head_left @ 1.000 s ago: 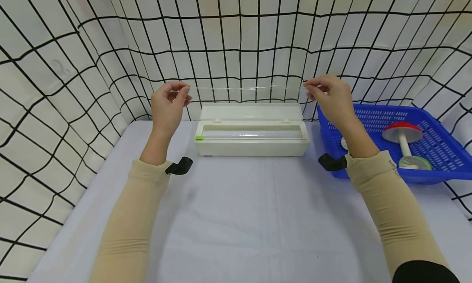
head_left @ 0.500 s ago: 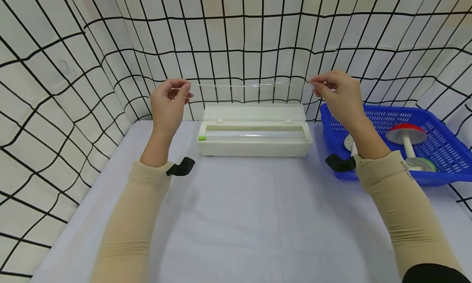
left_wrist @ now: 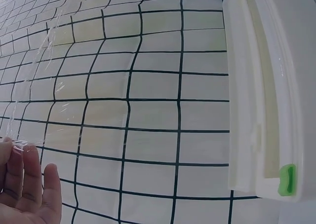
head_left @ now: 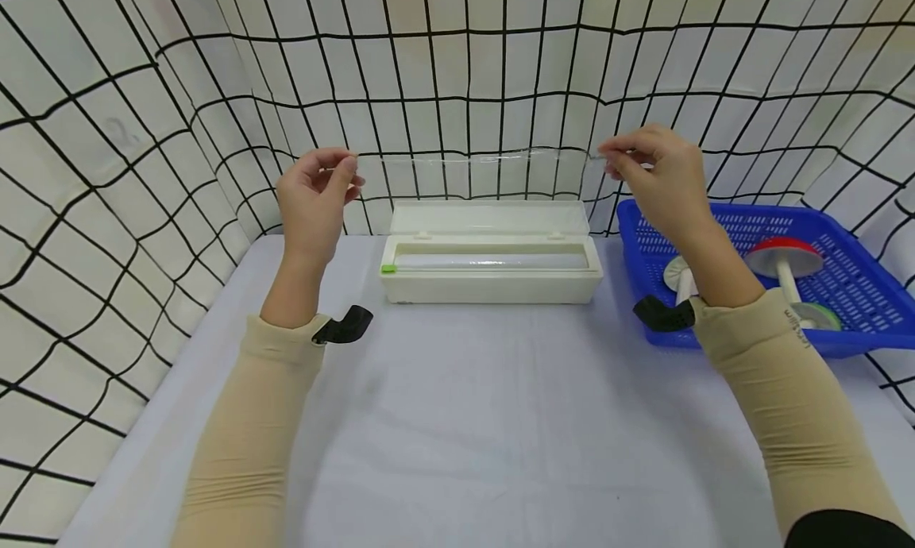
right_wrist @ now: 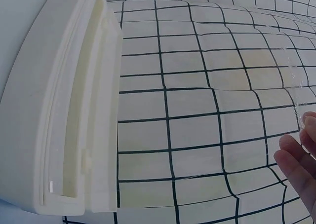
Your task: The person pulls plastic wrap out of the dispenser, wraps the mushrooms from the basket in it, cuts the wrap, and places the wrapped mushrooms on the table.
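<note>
A sheet of clear plastic wrap (head_left: 465, 160) stretches between the two raised hands, its upper edge a faint shiny line. My left hand (head_left: 314, 202) pinches one end of that edge between thumb and fingers. At the other end my right hand (head_left: 661, 183) pinches it too. Below and between them stands a white cling film dispenser (head_left: 493, 286), its lid tipped back and a roll visible inside. A green slider (left_wrist: 287, 179) sits at its left end. In the left wrist view the plastic wrap (left_wrist: 61, 86) shows fine creases by the fingertips.
A blue basket (head_left: 872, 294) stands at the right, holding a red-topped mushroom-shaped piece (head_left: 784, 256) and other white-stemmed pieces. Black wire mesh (head_left: 465, 99) surrounds the back and sides. White cloth (head_left: 486, 421) covers the table.
Both hands have risen slightly. They have also moved a little apart, with the plastic wrap stretched between them. The dispenser and basket stay in place.
</note>
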Motion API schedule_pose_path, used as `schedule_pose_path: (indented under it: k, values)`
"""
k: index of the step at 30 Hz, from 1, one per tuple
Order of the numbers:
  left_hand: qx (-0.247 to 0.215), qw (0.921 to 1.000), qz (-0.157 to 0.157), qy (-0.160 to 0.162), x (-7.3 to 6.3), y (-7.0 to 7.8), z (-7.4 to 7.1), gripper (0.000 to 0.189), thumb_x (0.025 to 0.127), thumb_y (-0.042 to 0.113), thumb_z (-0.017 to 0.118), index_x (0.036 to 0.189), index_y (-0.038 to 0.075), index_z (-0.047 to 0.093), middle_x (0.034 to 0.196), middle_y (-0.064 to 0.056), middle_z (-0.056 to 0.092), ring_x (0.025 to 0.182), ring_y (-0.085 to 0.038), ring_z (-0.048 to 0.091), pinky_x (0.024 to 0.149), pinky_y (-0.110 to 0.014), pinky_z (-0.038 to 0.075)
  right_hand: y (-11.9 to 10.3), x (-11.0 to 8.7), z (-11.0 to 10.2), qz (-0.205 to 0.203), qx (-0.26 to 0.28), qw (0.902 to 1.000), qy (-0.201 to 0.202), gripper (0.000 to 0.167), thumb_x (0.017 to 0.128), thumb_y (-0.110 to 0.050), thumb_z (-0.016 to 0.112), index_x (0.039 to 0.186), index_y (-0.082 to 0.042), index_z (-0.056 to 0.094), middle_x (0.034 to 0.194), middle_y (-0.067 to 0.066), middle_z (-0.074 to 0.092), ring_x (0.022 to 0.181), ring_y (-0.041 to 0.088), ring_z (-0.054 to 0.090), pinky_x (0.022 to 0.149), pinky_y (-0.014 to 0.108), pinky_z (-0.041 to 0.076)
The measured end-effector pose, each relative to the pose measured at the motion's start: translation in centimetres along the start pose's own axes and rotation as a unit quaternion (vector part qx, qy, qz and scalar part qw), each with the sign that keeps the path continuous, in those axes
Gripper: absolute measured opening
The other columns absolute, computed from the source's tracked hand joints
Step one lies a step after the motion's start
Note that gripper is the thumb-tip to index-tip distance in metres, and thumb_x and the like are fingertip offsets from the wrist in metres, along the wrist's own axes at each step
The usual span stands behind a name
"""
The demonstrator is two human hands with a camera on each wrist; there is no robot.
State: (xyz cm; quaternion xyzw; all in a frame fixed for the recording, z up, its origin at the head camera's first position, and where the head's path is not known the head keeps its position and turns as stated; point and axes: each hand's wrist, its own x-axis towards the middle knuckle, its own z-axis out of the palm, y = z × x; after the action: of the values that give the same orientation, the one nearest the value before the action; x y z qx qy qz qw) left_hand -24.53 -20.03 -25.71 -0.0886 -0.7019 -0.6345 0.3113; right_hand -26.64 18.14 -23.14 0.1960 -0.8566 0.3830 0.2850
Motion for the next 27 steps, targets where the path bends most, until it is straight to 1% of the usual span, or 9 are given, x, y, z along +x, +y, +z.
schedule_pose_path:
  k: [5,7,9,14,17,23,27]
  values:
    - [-0.014,0.9999,0.0,0.005,0.1,0.4,-0.1,0.016,0.099,0.009,0.069,0.106,-0.005,0.07,0.094,-0.002,0.064,0.082,-0.015,0.065,0.078,-0.02,0.056,-0.4,-0.1,-0.3,0.0,0.008,1.0,0.001,0.02,0.103,-0.004,0.061,0.113,0.002,0.076,0.104,0.008,0.065,0.085,-0.007,0.061,0.076,0.009,0.05]
    - [-0.009,0.9999,0.005,0.006,0.1,0.5,-0.1,0.015,0.099,0.009,0.069,0.106,-0.004,0.071,0.094,-0.002,0.065,0.082,-0.015,0.065,0.078,-0.02,0.056,-0.5,-0.2,-0.4,0.0,0.011,0.9999,0.002,0.02,0.103,-0.004,0.061,0.113,0.002,0.076,0.104,0.008,0.065,0.085,-0.006,0.062,0.076,0.009,0.05]
    - [-0.011,0.9999,0.007,0.006,0.1,0.7,-0.1,0.016,0.099,0.009,0.069,0.106,-0.005,0.071,0.095,-0.002,0.065,0.082,-0.015,0.065,0.079,-0.02,0.056,-0.6,-0.2,-0.5,-0.004,0.009,0.9999,0.008,0.019,0.103,-0.004,0.061,0.113,0.002,0.077,0.103,0.008,0.065,0.084,-0.006,0.062,0.076,0.009,0.05]
    - [0.002,0.9996,0.027,0.003,0.2,1.3,0.0,0.022,0.1,0.01,0.067,0.109,-0.01,0.068,0.094,-0.002,0.066,0.082,-0.015,0.065,0.079,-0.021,0.056,-0.8,-0.1,-0.8,-0.018,0.013,0.9995,0.022,0.019,0.102,-0.004,0.061,0.112,0.002,0.077,0.1,0.007,0.066,0.083,-0.002,0.062,0.077,0.01,0.05]
    - [0.001,0.9994,0.035,0.004,0.3,1.5,0.0,0.022,0.1,0.01,0.067,0.109,-0.011,0.068,0.094,-0.003,0.066,0.082,-0.016,0.065,0.079,-0.021,0.056,-1.0,0.0,-0.9,-0.016,0.021,0.9993,0.027,0.019,0.102,-0.003,0.062,0.111,0.002,0.077,0.099,0.006,0.065,0.084,-0.001,0.063,0.077,0.01,0.051]
    - [-0.018,0.9991,0.035,0.01,0.4,2.0,-0.2,0.019,0.099,0.008,0.069,0.107,-0.009,0.069,0.093,-0.004,0.066,0.081,-0.016,0.065,0.077,-0.021,0.057,-1.3,0.1,-1.0,-0.019,0.022,0.9988,0.04,0.018,0.102,-0.005,0.063,0.11,0.0,0.078,0.096,0.003,0.064,0.085,-0.001,0.062,0.079,0.011,0.051]
    - [-0.046,0.9984,0.031,0.012,0.6,2.2,-0.3,0.013,0.098,0.006,0.069,0.104,-0.005,0.071,0.094,-0.005,0.065,0.08,-0.016,0.065,0.076,-0.021,0.057,-1.5,0.3,-1.0,-0.025,0.024,0.9981,0.051,0.018,0.102,-0.005,0.063,0.109,0.0,0.078,0.095,-0.003,0.063,0.083,-0.002,0.063,0.078,0.011,0.051]
